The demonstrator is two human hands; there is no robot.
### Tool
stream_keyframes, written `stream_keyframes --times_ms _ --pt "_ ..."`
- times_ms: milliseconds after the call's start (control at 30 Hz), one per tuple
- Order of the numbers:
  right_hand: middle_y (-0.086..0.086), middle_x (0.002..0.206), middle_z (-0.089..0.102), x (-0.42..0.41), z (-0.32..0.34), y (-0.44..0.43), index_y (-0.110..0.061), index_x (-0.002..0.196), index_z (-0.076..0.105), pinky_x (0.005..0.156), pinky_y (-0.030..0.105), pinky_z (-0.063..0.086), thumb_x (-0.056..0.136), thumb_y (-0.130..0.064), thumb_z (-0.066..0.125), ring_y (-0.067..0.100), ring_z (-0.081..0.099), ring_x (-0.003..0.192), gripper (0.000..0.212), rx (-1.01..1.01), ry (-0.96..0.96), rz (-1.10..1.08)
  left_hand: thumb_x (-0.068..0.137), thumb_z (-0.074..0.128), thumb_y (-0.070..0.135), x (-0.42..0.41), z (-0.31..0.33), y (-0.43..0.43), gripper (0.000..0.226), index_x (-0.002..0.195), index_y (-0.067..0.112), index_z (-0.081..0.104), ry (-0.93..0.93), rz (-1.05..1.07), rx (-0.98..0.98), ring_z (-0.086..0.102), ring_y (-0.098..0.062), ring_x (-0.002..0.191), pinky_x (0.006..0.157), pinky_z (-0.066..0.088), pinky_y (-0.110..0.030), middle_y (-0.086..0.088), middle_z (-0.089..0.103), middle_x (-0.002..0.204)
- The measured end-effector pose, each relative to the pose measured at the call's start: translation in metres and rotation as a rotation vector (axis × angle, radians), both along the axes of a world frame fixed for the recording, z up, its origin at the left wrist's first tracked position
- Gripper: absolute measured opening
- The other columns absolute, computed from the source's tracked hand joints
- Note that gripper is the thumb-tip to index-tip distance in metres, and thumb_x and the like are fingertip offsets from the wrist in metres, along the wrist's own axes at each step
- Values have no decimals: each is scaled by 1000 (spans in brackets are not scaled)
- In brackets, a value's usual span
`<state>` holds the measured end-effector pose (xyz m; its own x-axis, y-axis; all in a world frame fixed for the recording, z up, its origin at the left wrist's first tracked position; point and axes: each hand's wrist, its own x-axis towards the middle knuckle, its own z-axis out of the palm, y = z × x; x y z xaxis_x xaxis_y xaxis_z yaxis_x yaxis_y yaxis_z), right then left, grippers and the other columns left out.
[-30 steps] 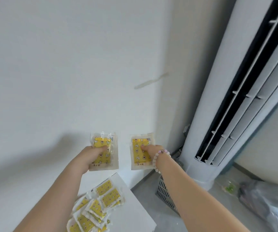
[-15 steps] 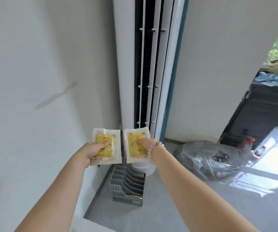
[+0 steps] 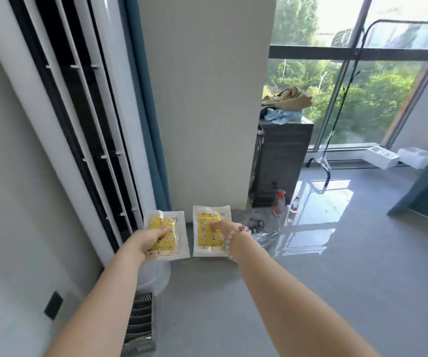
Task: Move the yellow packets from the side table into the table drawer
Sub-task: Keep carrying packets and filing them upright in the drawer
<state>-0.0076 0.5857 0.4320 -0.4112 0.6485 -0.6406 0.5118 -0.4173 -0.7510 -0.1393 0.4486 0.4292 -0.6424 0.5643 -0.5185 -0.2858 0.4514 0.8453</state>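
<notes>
Two hands [image 3: 146, 239] [image 3: 224, 229] are holding two yellow packets [image 3: 170, 243] [image 3: 205, 238] (one apiece); two bottles [image 3: 278, 202] [image 3: 294, 204] are standing at one o'clock.

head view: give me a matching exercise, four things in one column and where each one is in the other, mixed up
1 left yellow packet
2 bead bracelet
3 red-capped bottle
4 grey rack

a on the floor beside the dark cabinet
b round the wrist of the right hand
c held by the left hand
d on the floor at the foot of the air conditioner

Pairs: 1-c, 2-b, 3-a, 4-d
</notes>
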Motion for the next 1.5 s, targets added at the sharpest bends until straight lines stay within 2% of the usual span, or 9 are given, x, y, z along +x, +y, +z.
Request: stream_keyframes --times_ms 100,267,467,600,667,767,867,1200,1500 --pt "14 141 46 49 7 45 -4 140 39 108 35 36 94 -27 55 27 44 130 53 -7 38 -59 90 63 20 33 4 52 21 103 4 64 -15 -90 -16 64 -28 85 86 48 -37 -14 68 99" --pt "8 113 61 142 13 100 -10 128 50 83 33 42 94 -23 56 23 58 112 37 -106 127 -227 88 65 25 98 4 134 29 109 5 64 3 -261 -75 63 -32 102 97 47 -45 -16 67 110" --pt "10 128 59 249 4 149 -7 130 48 92 33 46 96 -21 53 26 57 117 38 -98 111 -395 88 65 24 185 5 223 27 107 4 63 -22 -485 -52 65 -31 92 86 51 -42 -16 68 107" --pt "10 130 57 307 1 166 -3 131 48 56 18 46 98 -21 49 20 58 103 37 -61 90 -492 86 67 24 242 -4 268 30 109 3 63 -35 -618 -62 65 -29 86 76 52 -38 -15 68 102" --pt "11 132 54 333 -7 176 0 131 47 70 24 52 99 -18 46 22 57 107 36 -35 98 -538 85 69 26 267 -12 287 35 111 3 62 -39 -683 -82 65 -28 87 73 53 -37 -14 67 102" --pt "16 130 55 369 -25 188 -1 125 51 103 41 42 99 -14 44 30 53 122 30 -21 133 -624 84 70 31 300 -27 320 43 114 4 60 -12 -778 -123 61 -31 105 94 49 -41 -14 64 112" --pt "19 132 54 404 -43 194 -7 109 56 103 44 41 100 -12 43 32 50 125 17 -50 145 -748 85 69 29 334 -47 350 33 107 6 61 -44 -879 -138 63 -27 95 88 48 -37 -11 65 103" --pt "13 129 58 507 -83 191 -5 130 49 71 35 50 98 -15 48 29 58 117 34 -146 170 -1230 87 67 22 458 -70 438 12 85 12 61 -36 -1292 -203 65 -12 46 42 53 -23 -3 65 78" --pt "13 132 55 587 -95 150 -6 134 48 102 43 44 93 -33 54 28 57 117 50 -116 9 -1574 87 66 17 589 -66 459 11 82 10 60 15 -1687 -195 63 -11 41 35 49 -22 -6 65 78"
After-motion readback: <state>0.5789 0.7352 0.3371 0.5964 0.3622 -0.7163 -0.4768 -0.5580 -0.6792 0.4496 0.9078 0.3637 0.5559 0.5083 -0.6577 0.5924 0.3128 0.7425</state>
